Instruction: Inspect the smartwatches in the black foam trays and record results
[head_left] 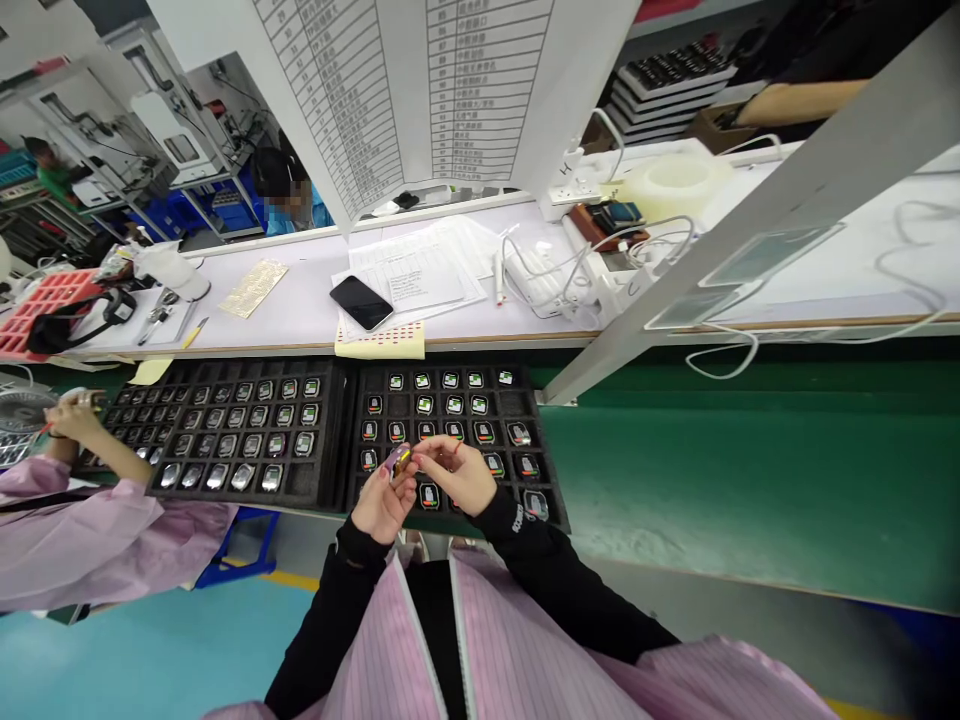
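A small smartwatch body (401, 461) without a strap, shiny and gold-lit along its side, is held in my left hand (384, 505) between thumb and fingers. My right hand (466, 478) is closed in a pinch, its thumb and fingertips at the watch's right edge; the exact contact is too small to make out. Both hands are above a black foam tray (551, 490) with square pockets. Many pockets hold watch bodies, several with lit screens, such as a watch (454, 405) in an upper row. My hands cover part of the lower rows.
Left of my tray is another foam tray (300, 485) of watches, with a co-worker's hands (79, 420) beyond. A raised white shelf (300, 310) carries a phone (361, 302), papers (420, 275) and a power strip (536, 285). A slanted metal post (622, 350) stands right of the tray on the green bench (712, 480).
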